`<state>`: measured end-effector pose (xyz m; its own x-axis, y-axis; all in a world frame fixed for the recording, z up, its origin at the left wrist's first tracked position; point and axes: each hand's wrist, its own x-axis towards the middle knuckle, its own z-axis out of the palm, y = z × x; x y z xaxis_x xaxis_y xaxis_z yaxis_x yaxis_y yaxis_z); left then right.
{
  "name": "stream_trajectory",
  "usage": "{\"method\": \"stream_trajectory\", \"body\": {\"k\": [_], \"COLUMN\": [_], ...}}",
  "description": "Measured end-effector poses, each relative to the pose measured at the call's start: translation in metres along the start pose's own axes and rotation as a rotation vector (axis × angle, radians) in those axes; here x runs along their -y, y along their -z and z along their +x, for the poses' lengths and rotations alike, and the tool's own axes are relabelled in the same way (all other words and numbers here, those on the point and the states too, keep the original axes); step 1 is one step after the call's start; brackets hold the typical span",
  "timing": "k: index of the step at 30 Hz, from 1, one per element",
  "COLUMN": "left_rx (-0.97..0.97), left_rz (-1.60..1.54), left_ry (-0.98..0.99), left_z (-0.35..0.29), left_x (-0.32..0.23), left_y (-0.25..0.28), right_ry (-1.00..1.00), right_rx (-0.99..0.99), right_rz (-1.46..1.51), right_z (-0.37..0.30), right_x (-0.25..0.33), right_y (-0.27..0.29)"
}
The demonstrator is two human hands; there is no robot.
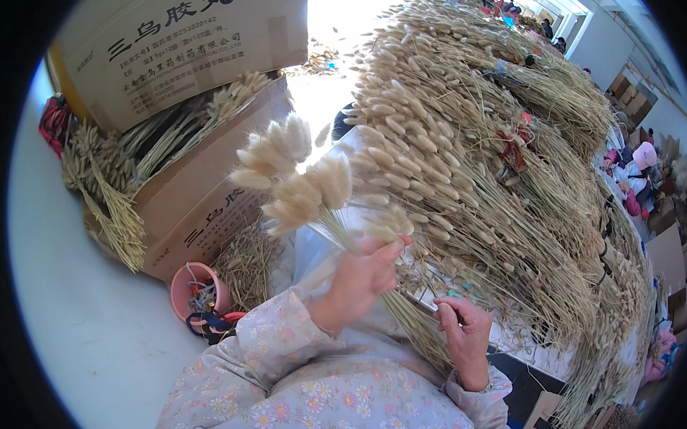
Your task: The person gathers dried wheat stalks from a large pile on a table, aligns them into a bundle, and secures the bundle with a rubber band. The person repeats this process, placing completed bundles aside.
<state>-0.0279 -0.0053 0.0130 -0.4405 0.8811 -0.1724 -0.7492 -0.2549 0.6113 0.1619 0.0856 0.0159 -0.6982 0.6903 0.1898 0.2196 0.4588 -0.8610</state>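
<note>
Left hand (361, 280), head view: closed in a fist round a small bunch of fluffy cream-beige bunny-tail grass (305, 197), gripping the thin pale-green stems below the heads. Held there prob. b/c soft heads would crush & stems can take a squeeze. Bunch is tilted, heads up & to the left, stem ends down to the right, in front of the person's body, off the near-left edge of the white-topped desk (510, 341).

Right hand (466, 327) is just beside the lower stems, fingers part-curled, thumb close to index; can't tell if it pinches anything. Prob. sits there to be near the stem ends.

Desk carries a big heap of dried tan grass w/ long stems & oval fluffy heads (493, 156). Many heads face the desk's left edge, stems trail toward its near-right side; likely laid same way round so they don't tangle. Thin red tie (514, 149) among the stems, prob. to keep a bundle together.

Beyond desk's left edge: open brown cardboard box (206, 181) w/ more bunches in it, printed brown carton (187, 65) above. Round pink plastic bucket (181, 292) beside the box holds small bits, too blurry to ID; loose dry straw (247, 267) next to it, poss. scrap put out of the way.
</note>
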Motion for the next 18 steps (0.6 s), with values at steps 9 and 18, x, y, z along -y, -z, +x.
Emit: {"method": "stream_trajectory", "body": {"k": [9,18], "left_rx": [0.253,0.497], "left_rz": [-0.085,-0.177], "left_ry": [-0.006,-0.078], "left_z": [0.004,0.009], "left_x": [0.001,0.01], "left_y": [0.004,0.01], "right_ry": [0.05,0.157], "right_rx": [-0.044,-0.062], "right_rz": [-0.005,-0.09], "right_z": [0.006,0.006], "right_x": [0.006,0.029], "right_y": [0.001,-0.017]}}
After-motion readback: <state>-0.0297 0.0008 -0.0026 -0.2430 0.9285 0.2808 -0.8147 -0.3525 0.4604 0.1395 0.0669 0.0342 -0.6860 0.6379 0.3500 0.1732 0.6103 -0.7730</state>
